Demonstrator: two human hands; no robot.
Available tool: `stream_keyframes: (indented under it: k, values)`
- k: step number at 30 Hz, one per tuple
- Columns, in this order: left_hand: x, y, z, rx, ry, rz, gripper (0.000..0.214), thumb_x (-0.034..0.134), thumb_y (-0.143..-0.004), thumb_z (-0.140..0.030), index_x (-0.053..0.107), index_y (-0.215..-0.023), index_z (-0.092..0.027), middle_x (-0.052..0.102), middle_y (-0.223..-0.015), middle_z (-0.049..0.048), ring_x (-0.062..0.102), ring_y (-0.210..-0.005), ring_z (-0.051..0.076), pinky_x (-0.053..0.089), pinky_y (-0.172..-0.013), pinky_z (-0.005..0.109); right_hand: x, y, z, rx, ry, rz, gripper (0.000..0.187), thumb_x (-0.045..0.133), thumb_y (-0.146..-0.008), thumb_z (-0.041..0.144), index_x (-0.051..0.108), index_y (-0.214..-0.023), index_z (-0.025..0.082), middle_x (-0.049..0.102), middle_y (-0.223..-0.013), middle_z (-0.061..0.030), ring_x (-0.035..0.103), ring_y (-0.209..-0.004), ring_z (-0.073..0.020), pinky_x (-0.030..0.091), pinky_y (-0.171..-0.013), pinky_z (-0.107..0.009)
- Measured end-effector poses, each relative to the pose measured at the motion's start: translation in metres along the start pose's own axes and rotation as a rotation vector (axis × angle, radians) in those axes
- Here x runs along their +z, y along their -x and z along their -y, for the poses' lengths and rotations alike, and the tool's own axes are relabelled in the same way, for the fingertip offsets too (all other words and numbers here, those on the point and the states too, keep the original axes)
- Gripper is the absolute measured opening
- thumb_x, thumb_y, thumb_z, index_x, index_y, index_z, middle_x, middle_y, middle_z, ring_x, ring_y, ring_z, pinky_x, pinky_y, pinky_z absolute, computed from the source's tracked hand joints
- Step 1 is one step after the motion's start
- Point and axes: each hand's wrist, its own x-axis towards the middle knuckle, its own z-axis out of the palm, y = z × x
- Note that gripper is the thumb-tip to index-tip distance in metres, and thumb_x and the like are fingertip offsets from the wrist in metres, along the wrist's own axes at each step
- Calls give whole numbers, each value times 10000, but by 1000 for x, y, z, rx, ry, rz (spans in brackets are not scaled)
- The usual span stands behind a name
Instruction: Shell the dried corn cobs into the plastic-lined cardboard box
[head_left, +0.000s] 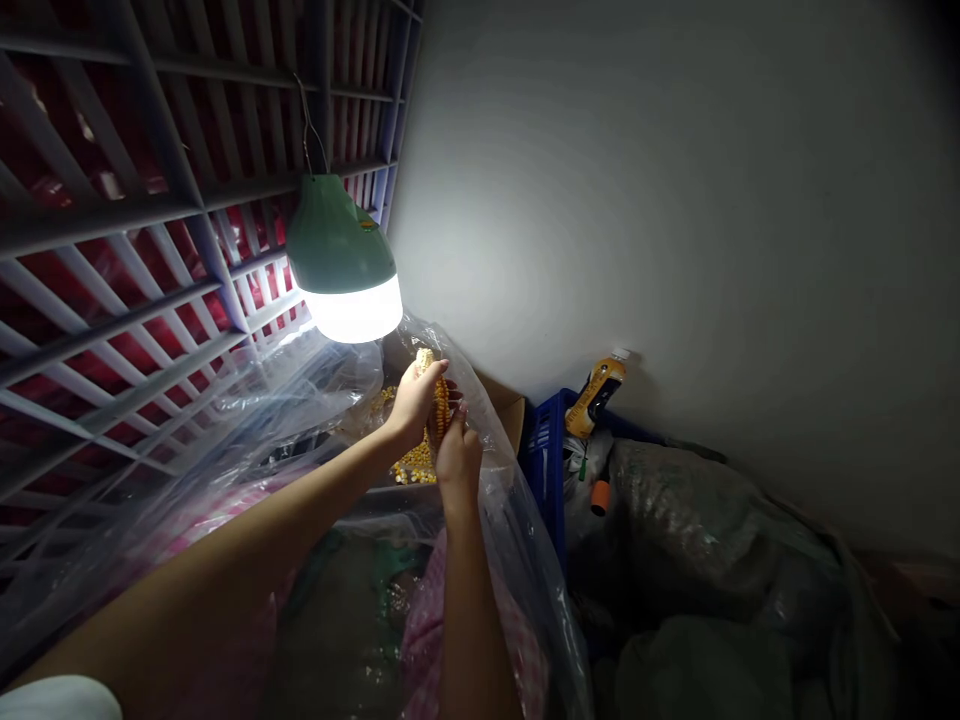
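An ear of dried yellow corn [441, 408] is held up in the middle of the head view, its pale, bare tip pointing up. My left hand [415, 400] is closed around its upper part, thumb across the front. Lower down on the other side, my right hand [459, 458] is closed against the ear with its thumb raised beside the kernels. Some of the right fingers are hidden behind the ear. Beneath both hands, loose corn kernels [416, 465] lie inside a clear plastic sheet [495, 440] spread around my arms.
A lit green lamp [341, 240] hangs by a wire from a slatted plastic crate [172, 210] at left. A cardboard box [506, 408] is behind the plastic. To the right are a blue basket [553, 450], a yellow bottle [596, 395] and a large sack [690, 520], along the pale wall [675, 200].
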Motion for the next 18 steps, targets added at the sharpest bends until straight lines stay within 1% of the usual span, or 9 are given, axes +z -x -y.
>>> stream_keyframes:
  k: [2, 5, 9, 12, 13, 15, 17, 18]
  values:
    - [0, -1, 2, -21, 1, -11, 232, 574, -678, -345, 401, -754, -210, 476, -570, -46, 505, -489, 105, 432, -487, 239, 3, -1, 0, 25, 58, -3, 629, 194, -864, 503, 694, -900, 125, 680, -909, -155, 612, -916, -284, 426, -687, -318]
    - [0, -2, 3, 7, -28, -43, 233, 576, -671, -361, 413, -667, -195, 442, -528, -49, 463, -457, 89, 395, -440, 215, 7, -3, -3, 26, 92, -53, 656, 157, -871, 487, 699, -857, 119, 683, -873, -165, 623, -862, -283, 411, -658, -320]
    - [1, -1, 1, 42, -73, -56, 236, 576, -655, -323, 390, -594, -191, 397, -477, -61, 417, -416, 74, 357, -392, 194, 14, -5, -10, -50, 92, -116, 639, 148, -880, 446, 698, -794, 131, 685, -825, -159, 626, -772, -261, 382, -608, -305]
    - [-1, 0, -1, 28, -80, -55, 207, 547, -661, -276, 378, -573, -195, 388, -446, -62, 395, -383, 70, 346, -371, 190, 19, -7, -16, -96, 67, -151, 621, 160, -878, 436, 681, -701, 149, 683, -755, -144, 610, -694, -239, 359, -574, -294]
    - [-2, 0, -1, 19, -83, -43, 197, 538, -664, -269, 381, -569, -196, 397, -439, -58, 395, -373, 73, 345, -365, 194, 21, -8, -17, -101, 51, -159, 617, 163, -877, 437, 668, -663, 156, 680, -727, -135, 602, -667, -230, 353, -566, -292]
    - [-5, -1, -2, -14, -88, 27, 190, 518, -676, -280, 393, -560, -196, 414, -426, -47, 394, -352, 85, 343, -347, 210, 23, -10, -20, -79, -17, -159, 621, 168, -871, 458, 628, -570, 168, 666, -649, -114, 580, -600, -209, 353, -551, -285]
    - [-7, -2, -3, -43, -84, 101, 208, 507, -685, -305, 396, -547, -196, 415, -418, -41, 388, -336, 93, 339, -331, 224, 23, -15, -23, -48, -111, -141, 629, 180, -856, 502, 589, -508, 174, 641, -571, -90, 558, -543, -188, 364, -543, -278]
    - [-7, -3, -4, -53, -78, 114, 215, 507, -687, -316, 398, -546, -196, 414, -419, -40, 387, -334, 95, 339, -328, 229, 23, -19, -24, -39, -152, -119, 634, 191, -846, 528, 580, -494, 173, 629, -543, -80, 551, -527, -180, 372, -545, -274]
